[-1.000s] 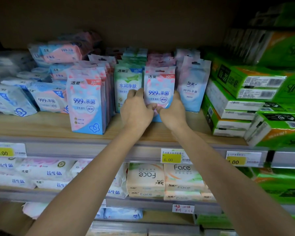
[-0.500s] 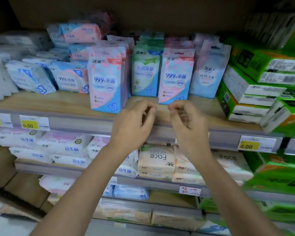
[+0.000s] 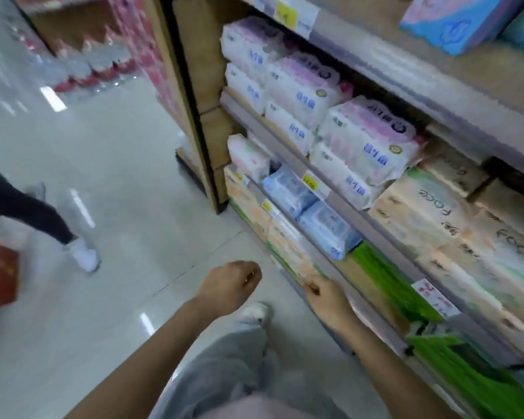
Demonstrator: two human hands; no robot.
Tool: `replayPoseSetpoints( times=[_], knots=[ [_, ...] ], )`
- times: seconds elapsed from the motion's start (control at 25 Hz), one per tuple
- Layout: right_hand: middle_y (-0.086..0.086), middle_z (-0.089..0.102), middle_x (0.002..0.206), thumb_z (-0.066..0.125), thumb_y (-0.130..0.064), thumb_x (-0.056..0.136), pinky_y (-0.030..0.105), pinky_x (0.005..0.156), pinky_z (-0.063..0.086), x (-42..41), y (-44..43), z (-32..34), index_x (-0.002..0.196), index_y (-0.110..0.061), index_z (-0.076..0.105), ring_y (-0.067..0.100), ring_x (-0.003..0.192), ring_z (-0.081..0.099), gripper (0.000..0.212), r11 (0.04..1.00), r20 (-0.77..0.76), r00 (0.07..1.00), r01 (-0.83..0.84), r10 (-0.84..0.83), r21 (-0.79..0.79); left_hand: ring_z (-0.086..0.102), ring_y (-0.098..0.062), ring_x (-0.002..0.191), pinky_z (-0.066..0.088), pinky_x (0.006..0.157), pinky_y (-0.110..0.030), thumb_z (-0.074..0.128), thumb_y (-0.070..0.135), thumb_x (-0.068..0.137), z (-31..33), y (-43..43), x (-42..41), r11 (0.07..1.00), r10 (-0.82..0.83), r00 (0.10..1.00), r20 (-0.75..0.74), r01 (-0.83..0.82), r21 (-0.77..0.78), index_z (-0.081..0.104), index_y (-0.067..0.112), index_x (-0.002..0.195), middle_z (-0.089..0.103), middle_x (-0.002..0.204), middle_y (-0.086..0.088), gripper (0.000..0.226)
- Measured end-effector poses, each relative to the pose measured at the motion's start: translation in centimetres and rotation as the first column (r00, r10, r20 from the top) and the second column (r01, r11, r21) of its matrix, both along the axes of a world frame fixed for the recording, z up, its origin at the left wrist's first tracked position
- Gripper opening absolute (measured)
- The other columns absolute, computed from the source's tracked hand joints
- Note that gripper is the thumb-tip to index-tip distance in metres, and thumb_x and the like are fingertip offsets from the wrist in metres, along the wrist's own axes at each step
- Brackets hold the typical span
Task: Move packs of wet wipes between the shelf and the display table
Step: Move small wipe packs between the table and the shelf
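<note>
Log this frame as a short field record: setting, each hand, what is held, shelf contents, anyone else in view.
setting: shop aisle, camera tilted down and turning away from the shelf
left hand: loosely curled over the floor, nothing in its grip
right hand: low beside the shelf edge, holding nothing visible
wet wipes pack: standing on the upper shelf, untouched
lower shelves: white-pink packs, blue packs, beige tissue packs, green packs
bystander's leg: at left, stepping on the floor
image quality: motion-blurred
</note>
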State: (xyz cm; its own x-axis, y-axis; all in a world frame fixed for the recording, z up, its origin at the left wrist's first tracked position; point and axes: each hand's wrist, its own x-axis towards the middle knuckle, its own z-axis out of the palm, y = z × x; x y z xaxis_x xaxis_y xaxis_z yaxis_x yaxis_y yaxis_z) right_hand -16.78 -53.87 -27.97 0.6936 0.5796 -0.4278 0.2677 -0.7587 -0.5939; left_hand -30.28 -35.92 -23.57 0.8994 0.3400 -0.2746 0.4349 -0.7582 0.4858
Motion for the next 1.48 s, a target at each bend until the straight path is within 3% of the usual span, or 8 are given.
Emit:
replayPoseSetpoints(
  times=[0.16,0.28,0.48,0.64,0.76,0.96,1.2,1.48],
  knots=[
    [0.017,0.07,0.098,0.054,-0.009,0.089,0.026,0.07,0.041,-6.1,2.2,-4.4,0.093,-0.005,0.068,0.032,0.099,0.065,0.016,0.906,-0.214,0.912,-0.388,0.35,-0.171,0.06,-0.018,0.093,0.047,0.077,-0.027,0.039,0.034,0.098,-4.1,-1.1,-13.5,0.936,0.329,0.916,-0.231,-0.348,-0.045,0.061,0.021,0.11,0.066,0.109,0.001,0.028],
    [0.002,0.062,0.088,0.052,-0.009,0.089,0.019,0.067,0.038,-10.0,7.7,-3.6,0.084,-0.022,0.06,0.023,0.09,0.061,0.016,0.803,-0.284,0.801,-0.579,0.527,-0.143,0.061,-0.016,0.095,0.045,0.075,-0.024,0.04,0.033,0.098,-4.9,-2.2,-21.7,0.772,0.593,0.754,-0.282,-0.632,-0.067,0.06,0.021,0.115,0.066,0.11,0.003,0.029],
    [-0.011,0.054,0.074,0.052,-0.008,0.091,0.022,0.074,0.039,-17.7,19.6,-1.0,0.1,-0.012,0.065,0.015,0.085,0.055,0.017,0.649,-0.233,0.636,-0.76,0.735,-0.029,0.059,-0.015,0.083,0.042,0.068,-0.024,0.044,0.031,0.097,-5.5,-3.3,-31.4,0.437,0.846,0.444,-0.296,-0.895,-0.095,0.062,0.021,0.113,0.068,0.103,0.003,0.026],
    [0.0,0.058,0.089,0.051,-0.007,0.091,0.019,0.069,0.04,-23.8,27.5,-0.7,0.109,-0.005,0.065,0.015,0.088,0.056,0.023,0.561,-0.217,0.548,-0.828,0.808,-0.001,0.059,-0.014,0.087,0.044,0.075,-0.024,0.043,0.029,0.097,-6.0,-0.5,-35.9,0.35,0.88,0.368,-0.301,-0.93,-0.114,0.062,0.021,0.112,0.068,0.104,0.004,0.025],
    [0.003,0.059,0.092,0.05,-0.007,0.09,0.022,0.074,0.043,-26.3,32.1,-1.7,0.1,-0.016,0.062,0.017,0.088,0.056,0.018,0.528,-0.221,0.521,-0.848,0.824,-0.029,0.056,-0.009,0.083,0.044,0.075,-0.022,0.045,0.029,0.096,-6.1,4.6,-38.5,0.331,0.891,0.362,-0.273,-0.931,-0.154,0.063,0.022,0.111,0.064,0.097,0.009,0.024],
    [0.006,0.061,0.09,0.051,-0.006,0.089,0.026,0.073,0.044,-26.1,37.1,-3.0,0.093,-0.014,0.061,0.02,0.085,0.057,0.013,0.591,-0.184,0.608,-0.794,0.772,-0.144,0.057,-0.01,0.081,0.046,0.07,-0.023,0.047,0.029,0.096,-5.5,15.2,-42.9,0.266,0.925,0.306,-0.224,-0.944,-0.193,0.063,0.022,0.11,0.067,0.101,0.003,0.022],
    [0.008,0.063,0.087,0.054,-0.002,0.087,0.036,0.085,0.049,-26.5,45.8,-5.5,0.084,-0.015,0.061,0.024,0.085,0.06,0.014,0.599,-0.215,0.653,-0.755,0.727,-0.267,0.058,-0.016,0.073,0.045,0.063,-0.022,0.051,0.025,0.094,-6.2,25.7,-48.0,0.072,0.975,0.119,-0.189,-0.968,-0.239,0.063,0.025,0.102,0.06,0.079,0.006,0.014],
    [0.005,0.061,0.09,0.048,-0.005,0.089,0.034,0.084,0.048,-37.4,67.0,-5.3,0.091,-0.014,0.059,0.03,0.097,0.063,0.015,0.351,-0.22,0.412,-0.897,0.884,-0.27,0.056,-0.013,0.072,0.044,0.067,-0.024,0.05,0.02,0.094,-8.3,34.4,-55.6,-0.224,0.941,-0.149,-0.304,-0.948,-0.228,0.058,0.027,0.092,0.06,0.079,0.006,0.011]
  ],
)
